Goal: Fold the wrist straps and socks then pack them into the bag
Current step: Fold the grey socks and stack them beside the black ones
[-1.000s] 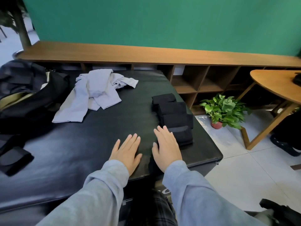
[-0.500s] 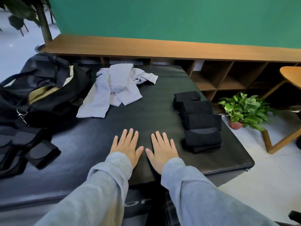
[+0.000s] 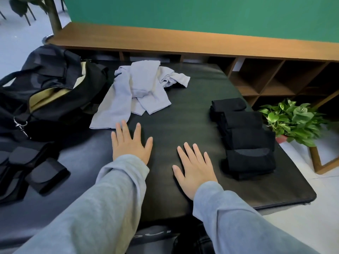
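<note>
I am resting both hands flat, fingers spread: left hand (image 3: 130, 143) nearing the socks (image 3: 135, 92) just beyond its fingertips, right hand (image 3: 194, 167) idling beside folded straps (image 3: 245, 136).

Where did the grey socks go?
In the head view the grey socks lie in a loose heap at the far left of the black mat, right beside the bag, just beyond the left hand.

Pale blue-grey socks (image 3: 136, 92), black folded wrist straps (image 3: 245, 138), a black-and-tan bag (image 3: 47, 88), green wall (image 3: 201, 15).
</note>
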{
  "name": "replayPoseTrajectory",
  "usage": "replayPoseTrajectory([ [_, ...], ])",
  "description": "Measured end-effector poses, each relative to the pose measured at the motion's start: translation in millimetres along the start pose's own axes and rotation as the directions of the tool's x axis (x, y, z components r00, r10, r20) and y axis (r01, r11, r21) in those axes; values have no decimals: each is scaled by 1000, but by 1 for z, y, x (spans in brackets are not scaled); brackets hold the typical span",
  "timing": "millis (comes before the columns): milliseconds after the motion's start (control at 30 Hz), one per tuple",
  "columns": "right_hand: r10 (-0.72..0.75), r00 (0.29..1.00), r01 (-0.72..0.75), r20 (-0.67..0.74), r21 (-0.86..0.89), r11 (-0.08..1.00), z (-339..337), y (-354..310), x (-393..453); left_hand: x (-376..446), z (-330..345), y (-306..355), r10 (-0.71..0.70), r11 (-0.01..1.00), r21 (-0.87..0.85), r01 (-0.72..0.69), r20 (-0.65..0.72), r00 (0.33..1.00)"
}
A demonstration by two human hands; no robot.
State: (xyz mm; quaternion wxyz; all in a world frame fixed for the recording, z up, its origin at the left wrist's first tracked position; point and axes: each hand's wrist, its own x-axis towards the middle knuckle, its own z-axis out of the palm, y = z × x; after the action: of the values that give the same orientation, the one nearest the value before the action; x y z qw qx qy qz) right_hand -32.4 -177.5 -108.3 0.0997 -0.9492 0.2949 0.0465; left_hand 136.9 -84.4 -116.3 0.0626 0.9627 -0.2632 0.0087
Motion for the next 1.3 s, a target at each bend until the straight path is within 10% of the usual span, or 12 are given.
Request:
replayPoseTrajectory([
  [433,-16,1000,17,-14,20,1000,3,1,7,22,1,-11,-158,960,-237,147,-25,987],
  [967,-184,919,262,-348,192,946,6,-12,-18,-96,3,-4,441,771,-290,-566,-398,804],
  [1300,-267,935,299,-232,118,947,18,-32,-35,-113,-1,-31,333,874,-272,-403,-268,904],
])
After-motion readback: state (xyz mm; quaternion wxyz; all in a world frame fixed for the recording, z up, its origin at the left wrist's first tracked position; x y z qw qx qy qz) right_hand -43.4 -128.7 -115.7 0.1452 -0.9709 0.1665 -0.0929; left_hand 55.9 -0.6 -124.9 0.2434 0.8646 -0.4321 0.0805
